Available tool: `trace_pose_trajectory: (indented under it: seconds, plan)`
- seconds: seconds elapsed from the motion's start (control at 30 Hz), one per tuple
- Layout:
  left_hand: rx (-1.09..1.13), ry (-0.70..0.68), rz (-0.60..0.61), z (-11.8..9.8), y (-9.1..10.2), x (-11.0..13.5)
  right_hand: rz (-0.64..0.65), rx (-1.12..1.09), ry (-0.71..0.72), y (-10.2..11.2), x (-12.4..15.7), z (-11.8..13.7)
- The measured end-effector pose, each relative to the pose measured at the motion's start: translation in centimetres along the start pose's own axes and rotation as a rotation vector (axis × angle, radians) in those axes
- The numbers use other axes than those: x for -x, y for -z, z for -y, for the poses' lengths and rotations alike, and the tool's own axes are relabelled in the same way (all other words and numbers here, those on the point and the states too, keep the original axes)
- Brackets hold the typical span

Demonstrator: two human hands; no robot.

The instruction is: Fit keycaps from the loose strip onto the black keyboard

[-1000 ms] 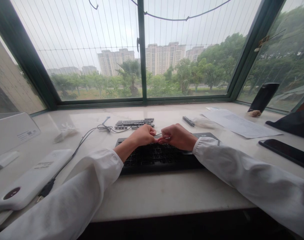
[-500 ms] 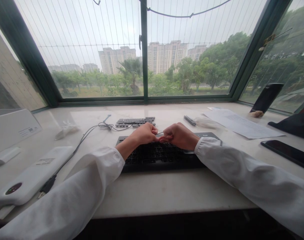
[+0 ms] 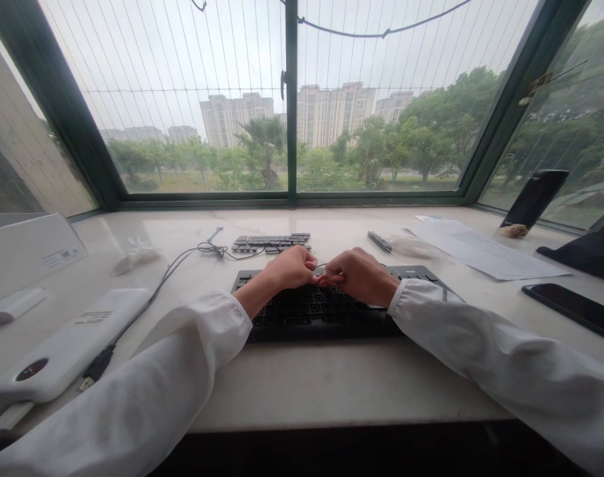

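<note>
Both my hands meet above a black keyboard whose keycaps look to be off, leaving bare switch squares. My left hand has its fingers curled in a pinch over the keyboard's upper half. Close against it, fingertip to fingertip, my right hand is closed too, knuckles up. Whatever sits between the fingers is hidden or too small to name. Behind my left hand, loose dark keycaps lie in rows. A thin dark cable runs from there to a USB plug at the left.
To the left are a white power bank, a white box and a crumpled clear bag. On the right lie a small dark stick-shaped item, paper sheets and a phone. A window frame stands behind.
The view has shifted slightly. Both hands stay closed together over the keyboard, and their grip looks almost the same.
</note>
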State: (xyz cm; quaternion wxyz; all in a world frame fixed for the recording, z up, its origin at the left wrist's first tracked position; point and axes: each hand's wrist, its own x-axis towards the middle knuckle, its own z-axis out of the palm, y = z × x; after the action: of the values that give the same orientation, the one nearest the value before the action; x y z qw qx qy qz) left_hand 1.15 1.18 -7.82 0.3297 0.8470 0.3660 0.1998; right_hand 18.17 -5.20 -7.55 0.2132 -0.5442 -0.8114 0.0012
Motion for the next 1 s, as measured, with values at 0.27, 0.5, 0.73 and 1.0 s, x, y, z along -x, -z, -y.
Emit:
trace_pose_trajectory:
  seconds: [0.27, 0.5, 0.73, 1.0]
  plan:
    - [0.084, 0.014, -0.389, 0.5, 1.7, 0.4, -0.140, -0.136, 0.050, 1.8, -0.1, -1.7]
    - [-0.415, 0.056, -0.505, 1.7, 2.4, 0.9, -0.147, -0.059, 0.002, 1.3, -0.4, -3.4]
    - [-0.721, 0.093, -0.462, 2.4, 3.2, 1.4, -0.174, -0.003, -0.086, 1.3, -1.0, -4.6]
    - [-0.757, 0.094, -0.435, 2.5, 3.7, 1.9, -0.055, 0.119, -0.123, 1.6, -6.5, -5.1]
